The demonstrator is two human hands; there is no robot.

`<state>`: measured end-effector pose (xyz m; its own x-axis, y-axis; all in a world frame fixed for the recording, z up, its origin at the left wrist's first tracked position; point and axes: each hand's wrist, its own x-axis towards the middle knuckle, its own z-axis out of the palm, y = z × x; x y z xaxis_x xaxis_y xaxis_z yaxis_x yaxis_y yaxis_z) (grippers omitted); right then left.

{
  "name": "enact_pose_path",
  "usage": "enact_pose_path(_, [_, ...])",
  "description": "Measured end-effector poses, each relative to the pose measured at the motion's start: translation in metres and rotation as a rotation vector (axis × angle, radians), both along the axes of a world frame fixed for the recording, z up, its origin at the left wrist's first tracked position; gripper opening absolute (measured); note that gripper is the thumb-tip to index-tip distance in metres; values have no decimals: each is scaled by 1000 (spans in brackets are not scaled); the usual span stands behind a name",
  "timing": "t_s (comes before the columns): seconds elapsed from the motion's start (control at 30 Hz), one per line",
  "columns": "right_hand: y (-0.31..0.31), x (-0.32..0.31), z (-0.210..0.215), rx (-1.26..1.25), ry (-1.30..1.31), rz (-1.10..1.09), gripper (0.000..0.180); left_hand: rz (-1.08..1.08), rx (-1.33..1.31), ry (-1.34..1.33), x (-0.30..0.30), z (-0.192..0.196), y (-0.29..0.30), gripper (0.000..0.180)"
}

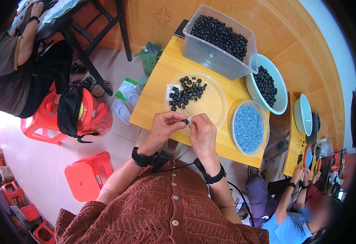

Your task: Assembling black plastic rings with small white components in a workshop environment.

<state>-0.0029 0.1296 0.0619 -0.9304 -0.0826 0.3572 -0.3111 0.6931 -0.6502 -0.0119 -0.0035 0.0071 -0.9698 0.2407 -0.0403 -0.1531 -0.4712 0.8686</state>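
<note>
My left hand (163, 128) pinches a small black ring-shaped part (185, 121) between thumb and fingertips, over the near edge of the yellow table. Touching it from the other side is my right hand (202, 132), closed, with something small and pale (189, 119) at its fingertips; I cannot tell whether that is a piece or a finger cover. Just beyond both hands lies a shallow clear round tray (216, 103), with several loose black ring-shaped parts (185, 94) on its left side. To the right sits a round tub of tiny light-blue pieces (249, 128).
A clear plastic bin (210, 63) heaped with black parts stands at the table's far side, beside a pale green basin (281, 95) of similar parts. Red stools (82, 183) and pale slippers (122, 112) are on the left floor. People sit at tables on both sides.
</note>
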Motion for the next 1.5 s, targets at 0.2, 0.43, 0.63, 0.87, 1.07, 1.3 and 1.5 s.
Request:
enact_pose_path(0.2, [6, -7, -5, 3, -129, 54, 6, 44, -40, 32, 1, -2, 3, 15])
enact_pose_path(0.43, [19, -14, -7, -217, -461, 59, 6, 46, -61, 25, 3, 2, 6, 12])
enact_pose_path(0.63, [13, -16, -1, 3, -230, 81, 7, 199, -230, 116, 1, -11, 21, 9])
enact_pose_path(0.87, [19, -24, -4, -120, -325, 112, 15, 172, -226, 41, 0, -13, 19, 7])
enact_pose_path(1.07, [14, -24, -13, -89, -265, 111, 18, 189, -274, 30, -2, -7, 22, 10])
enact_pose_path(1.3, [10, -14, -21, -49, -162, 93, 29, 255, -253, -13, -4, -17, 19, 8])
enact_pose_path(1.5, [2, -7, -34, -106, -95, 66, 38, 220, -257, -96, -2, -7, 17, 8])
